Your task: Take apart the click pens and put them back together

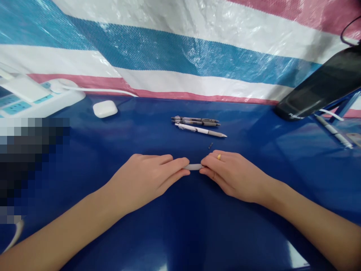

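Between my two hands, low over the blue table, is a pen (194, 166), of which only a short grey grip section shows. My left hand (150, 175) pinches its left end between thumb and fingers. On the other end, where a bit of silvery tip peeks out, my right hand (239, 177) is closed in a pinch; a gold ring (219, 156) is on one finger. Both ends of the pen are covered by fingers. Just beyond my right hand lies a tiny dark piece (210, 145). Farther back rest a white pen (197, 130) and dark-and-clear pens (194, 121), side by side.
A white earbud case (105, 109) sits at the back left, beside a power strip (64, 99) with a white cable. At the right stand a black cylindrical object (316, 86) and another pen (334, 131). Striped plastic sheeting (180, 49) hangs behind the blue table (186, 226).
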The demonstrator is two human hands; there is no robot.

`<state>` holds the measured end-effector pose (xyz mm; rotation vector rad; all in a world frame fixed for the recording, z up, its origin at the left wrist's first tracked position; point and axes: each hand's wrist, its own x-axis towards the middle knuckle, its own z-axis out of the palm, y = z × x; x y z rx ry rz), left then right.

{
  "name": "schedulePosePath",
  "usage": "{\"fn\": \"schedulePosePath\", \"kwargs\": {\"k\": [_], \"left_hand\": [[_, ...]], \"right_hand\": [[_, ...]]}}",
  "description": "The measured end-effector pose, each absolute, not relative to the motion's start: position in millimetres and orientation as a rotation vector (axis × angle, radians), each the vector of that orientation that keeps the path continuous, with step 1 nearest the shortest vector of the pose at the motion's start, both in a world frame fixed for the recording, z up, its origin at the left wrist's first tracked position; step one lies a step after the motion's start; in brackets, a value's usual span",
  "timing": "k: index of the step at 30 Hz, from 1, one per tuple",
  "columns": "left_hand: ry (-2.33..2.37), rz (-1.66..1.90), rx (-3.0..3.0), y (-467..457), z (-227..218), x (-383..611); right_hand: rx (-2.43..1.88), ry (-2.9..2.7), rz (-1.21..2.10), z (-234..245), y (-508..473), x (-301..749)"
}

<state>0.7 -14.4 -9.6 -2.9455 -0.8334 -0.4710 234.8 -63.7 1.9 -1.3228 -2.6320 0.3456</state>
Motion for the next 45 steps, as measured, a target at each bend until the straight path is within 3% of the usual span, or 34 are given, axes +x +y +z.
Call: {"fn": "schedulePosePath", "kwargs": {"k": [45], "left_hand": [[-0.839, -0.436, -3.029, -10.4, -10.0, -0.1]], "right_hand": [[-1.282, -2.686, 0.342, 1.0, -62.3, 235.0]]}}
